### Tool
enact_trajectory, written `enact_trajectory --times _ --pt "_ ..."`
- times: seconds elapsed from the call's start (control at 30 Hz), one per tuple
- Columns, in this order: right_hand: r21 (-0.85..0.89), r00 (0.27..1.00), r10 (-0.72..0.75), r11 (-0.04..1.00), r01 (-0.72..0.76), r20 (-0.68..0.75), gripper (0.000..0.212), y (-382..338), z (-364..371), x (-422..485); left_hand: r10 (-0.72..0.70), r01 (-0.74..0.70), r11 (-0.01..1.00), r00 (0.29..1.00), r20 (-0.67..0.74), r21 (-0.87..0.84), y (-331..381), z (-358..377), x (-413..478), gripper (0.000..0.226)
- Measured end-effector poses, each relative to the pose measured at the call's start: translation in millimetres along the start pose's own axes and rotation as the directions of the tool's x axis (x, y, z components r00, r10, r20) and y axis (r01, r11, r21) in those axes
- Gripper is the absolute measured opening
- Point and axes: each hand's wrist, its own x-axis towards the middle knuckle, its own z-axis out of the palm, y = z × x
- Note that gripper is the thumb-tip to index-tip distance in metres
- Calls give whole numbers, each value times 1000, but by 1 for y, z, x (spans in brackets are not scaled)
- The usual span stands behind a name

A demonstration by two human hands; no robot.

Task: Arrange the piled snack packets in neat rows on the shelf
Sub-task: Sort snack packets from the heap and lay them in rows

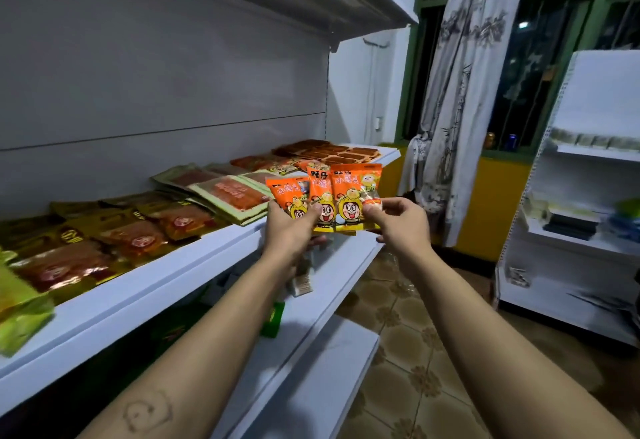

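Three orange snack packets [327,192] with cartoon faces are fanned out in front of the white shelf [194,265]. My left hand [291,227] grips the two left packets from below. My right hand [398,220] pinches the lower right corner of the rightmost packet. On the shelf lie flat rows of gold-and-red packets [138,237], a loose pile of green-edged packets [225,192] and brown packets [332,153] at the far end.
Green packets [17,310] sit at the shelf's near left. A lower shelf [311,352] holds a few items. A second white rack [581,230] stands to the right, past a tiled floor [408,334]. A curtain [460,92] hangs by the window.
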Motion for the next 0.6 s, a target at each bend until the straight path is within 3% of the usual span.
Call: enact_trajectory --times 0.23,0.43,0.6 --pt "6 993 -1 1000 1 117 24 26 -7 131 85 -72 994 983 -163 82 12 65 80 36" --pt "32 974 -27 999 21 227 23 25 27 214 148 -39 970 877 -458 240 25 48 135 40" --pt "-114 939 -39 990 83 342 23 21 83 250 145 -22 968 863 -485 250 30 28 175 44"
